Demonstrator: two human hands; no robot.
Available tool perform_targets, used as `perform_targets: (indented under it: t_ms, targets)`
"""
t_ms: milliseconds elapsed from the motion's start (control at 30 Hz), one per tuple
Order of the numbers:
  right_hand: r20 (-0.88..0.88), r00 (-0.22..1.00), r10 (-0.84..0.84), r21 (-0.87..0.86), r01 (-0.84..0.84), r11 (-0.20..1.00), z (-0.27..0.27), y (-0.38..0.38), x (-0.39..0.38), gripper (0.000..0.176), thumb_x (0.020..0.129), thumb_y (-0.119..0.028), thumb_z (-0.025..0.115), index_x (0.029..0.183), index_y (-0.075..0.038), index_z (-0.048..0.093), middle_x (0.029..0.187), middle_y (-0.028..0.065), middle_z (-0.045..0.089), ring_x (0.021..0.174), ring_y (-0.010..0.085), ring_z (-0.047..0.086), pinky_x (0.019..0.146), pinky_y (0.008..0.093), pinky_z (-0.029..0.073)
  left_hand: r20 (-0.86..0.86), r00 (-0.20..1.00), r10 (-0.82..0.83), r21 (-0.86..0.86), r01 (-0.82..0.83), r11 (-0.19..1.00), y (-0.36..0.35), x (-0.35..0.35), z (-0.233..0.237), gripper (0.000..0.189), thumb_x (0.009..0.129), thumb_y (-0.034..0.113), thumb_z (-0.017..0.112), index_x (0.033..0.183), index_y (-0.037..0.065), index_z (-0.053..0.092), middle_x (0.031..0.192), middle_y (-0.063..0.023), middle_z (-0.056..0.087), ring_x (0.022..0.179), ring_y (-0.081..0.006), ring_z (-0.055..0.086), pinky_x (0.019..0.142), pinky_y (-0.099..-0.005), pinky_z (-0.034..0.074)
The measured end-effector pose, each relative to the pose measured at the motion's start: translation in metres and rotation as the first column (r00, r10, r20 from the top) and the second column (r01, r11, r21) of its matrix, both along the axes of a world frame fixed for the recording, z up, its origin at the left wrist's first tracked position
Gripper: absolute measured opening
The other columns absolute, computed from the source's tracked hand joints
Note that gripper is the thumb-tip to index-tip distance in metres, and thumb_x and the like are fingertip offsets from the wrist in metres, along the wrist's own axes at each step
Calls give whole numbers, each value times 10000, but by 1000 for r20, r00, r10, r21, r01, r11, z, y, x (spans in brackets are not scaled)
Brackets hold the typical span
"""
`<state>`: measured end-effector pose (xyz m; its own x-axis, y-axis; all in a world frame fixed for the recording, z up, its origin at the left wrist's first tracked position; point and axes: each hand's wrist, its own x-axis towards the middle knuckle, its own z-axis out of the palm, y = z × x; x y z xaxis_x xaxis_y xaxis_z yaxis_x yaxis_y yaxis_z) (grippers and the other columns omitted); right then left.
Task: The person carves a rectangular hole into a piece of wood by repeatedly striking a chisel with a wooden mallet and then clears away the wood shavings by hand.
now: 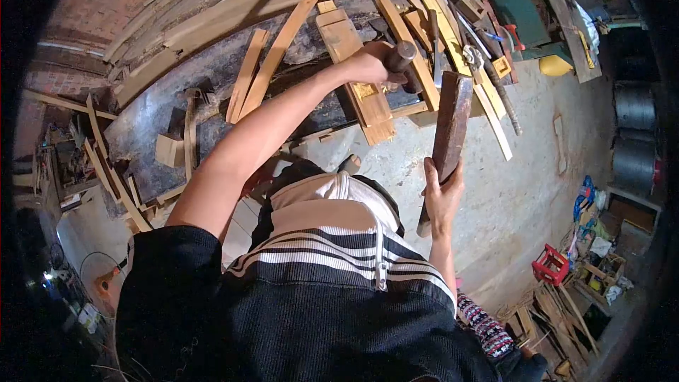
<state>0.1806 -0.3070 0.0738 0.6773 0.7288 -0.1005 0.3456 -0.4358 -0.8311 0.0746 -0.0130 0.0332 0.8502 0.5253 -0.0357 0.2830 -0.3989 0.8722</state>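
My left hand [369, 64] is closed round a hammer [404, 54] with a round metal face, held above the workbench. Beneath it lies a pale wooden board [353, 53] with a cut-out and shavings near its lower end. Off to the right, my right hand [444, 194] grips the lower part of a long dark wooden block [453, 124], its thumb on the near side. The block stands tilted, its upper end close to the hammer but apart from it. Part of the grip on the hammer's handle is hidden.
Long wooden strips [286, 39] lie across the cluttered bench [212, 131]. A chisel-like tool [436, 46] rests among boards at the back. On the floor at the right are a red crate [550, 264] and wood scraps. A patterned sleeve or cloth [484, 325] shows at the lower right.
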Motion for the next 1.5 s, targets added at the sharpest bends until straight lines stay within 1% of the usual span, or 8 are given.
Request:
perform_targets:
  t_ms: [567,800,867,967,1167,1300,1467,1500]
  targets:
    - [-114,993,-17,32,21,999,36,25,-7,375,846,-217,755,1058,-1,533,756,107,631,628,144,591,571,294,478,102,995,-14,46,9,999,-19,2,-39,416,734,408,777,873,27,684,829,-180,698,801,-313,688,753,-399,512]
    - [-123,990,72,562,9,827,64,41,4,376,820,-77,684,1134,-22,486,867,108,615,632,160,609,526,289,507,59,998,4,15,-5,1000,-38,1,-18,371,763,319,780,1029,82,675,900,-138,711,867,-298,681,784,-385,516]
    - [150,983,107,293,-147,945,24,37,12,370,822,-151,720,1087,-10,505,762,156,625,570,263,616,533,377,504,295,955,24,-54,-8,999,-46,-2,-21,349,772,332,764,1016,95,685,887,-124,713,841,-284,685,761,-387,524]
    - [215,948,234,-93,-219,971,29,43,-2,453,829,-283,749,1047,34,511,628,238,602,608,455,621,583,440,502,-42,999,4,284,8,959,-54,10,-35,324,784,341,736,1034,135,712,907,-122,720,831,-305,693,759,-411,557]
    - [163,978,130,134,-153,979,28,29,-11,431,829,-247,750,1045,39,510,715,249,620,647,354,658,606,389,498,607,794,37,293,-266,919,-88,10,-66,428,740,194,794,1143,140,659,903,-94,675,871,-296,673,762,-383,549]
    - [73,985,156,-84,-149,985,19,19,-2,410,836,-227,747,1075,20,524,725,201,639,627,249,618,628,382,504,-263,959,-101,202,157,967,-86,12,-1,303,794,123,661,1077,226,701,983,-87,706,922,-295,684,781,-418,552]
    - [-162,986,-33,49,42,998,23,11,-3,386,859,-242,747,1050,9,526,683,86,620,558,139,566,488,306,468,-267,964,-11,182,62,981,-21,23,-39,318,780,308,777,1009,102,695,934,-129,722,864,-304,700,794,-413,546]
    - [-171,985,-27,40,34,999,23,12,-2,396,866,-261,749,1056,4,524,672,54,592,528,106,540,448,265,433,4,1000,-14,52,14,999,-13,13,-46,342,763,308,800,986,75,688,921,-141,718,854,-287,697,798,-403,542]
